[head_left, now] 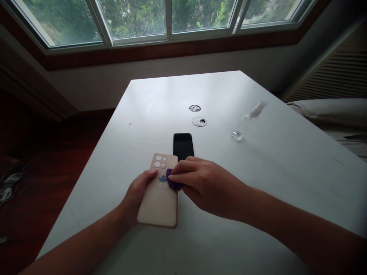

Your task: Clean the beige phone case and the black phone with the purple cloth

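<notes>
A pale pink phone case with camera cutouts and a blue leaf print is held up over the table by my left hand, the thumb lying across its front and the other fingers hidden behind. Bunched in the fingers of my right hand is a purple cloth, pressed against the case's right side beside the leaf. Just beyond the case a black smartphone lies flat, its lower end covered by the case and my right hand.
On the white table, a clear spray bottle lies on its side at the right. Two round cable-hole fittings sit past the phone. A window spans the far wall, and beige fabric adjoins the right edge.
</notes>
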`<state>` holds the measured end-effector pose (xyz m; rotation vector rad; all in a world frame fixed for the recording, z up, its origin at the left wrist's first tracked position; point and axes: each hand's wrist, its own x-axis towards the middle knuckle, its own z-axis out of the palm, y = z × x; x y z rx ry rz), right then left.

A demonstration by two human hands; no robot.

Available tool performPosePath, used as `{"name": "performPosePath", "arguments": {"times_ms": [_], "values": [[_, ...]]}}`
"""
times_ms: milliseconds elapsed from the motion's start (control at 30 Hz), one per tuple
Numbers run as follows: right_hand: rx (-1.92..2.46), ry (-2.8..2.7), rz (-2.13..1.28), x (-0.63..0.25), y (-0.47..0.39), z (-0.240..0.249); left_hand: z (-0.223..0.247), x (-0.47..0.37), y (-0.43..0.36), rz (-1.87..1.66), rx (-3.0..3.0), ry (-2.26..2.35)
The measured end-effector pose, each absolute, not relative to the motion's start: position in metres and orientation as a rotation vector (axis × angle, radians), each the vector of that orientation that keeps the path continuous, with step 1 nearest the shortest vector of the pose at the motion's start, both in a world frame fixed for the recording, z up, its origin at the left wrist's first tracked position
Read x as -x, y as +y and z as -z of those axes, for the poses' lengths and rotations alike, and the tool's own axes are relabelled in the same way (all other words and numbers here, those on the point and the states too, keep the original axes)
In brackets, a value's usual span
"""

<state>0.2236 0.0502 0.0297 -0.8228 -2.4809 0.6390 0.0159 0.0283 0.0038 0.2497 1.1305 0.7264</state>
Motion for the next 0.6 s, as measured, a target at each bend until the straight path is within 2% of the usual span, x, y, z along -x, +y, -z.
{"name": "performPosePath", "arguments": {"times_ms": [233,367,500,600], "values": [[0.602,-2.659,-0.735,-0.218,0.035,-0.047,0.004,-0.013,0.027,-0.765,-0.232,0.965],[0.564,-2.712,-0.959,-0.219,0.025,-0.059,0.003,-0.015,0.025,-0.787,-0.268,0.92],[0.664,-2.609,-1.152,-0.223,0.026,-0.067,0.002,-0.015,0.024,-0.779,-0.286,0.931],[0.926,-2.348,-1.077,-0.226,0.037,-0.067,-0.002,-0.011,0.025,-0.778,-0.257,1.01]]}}
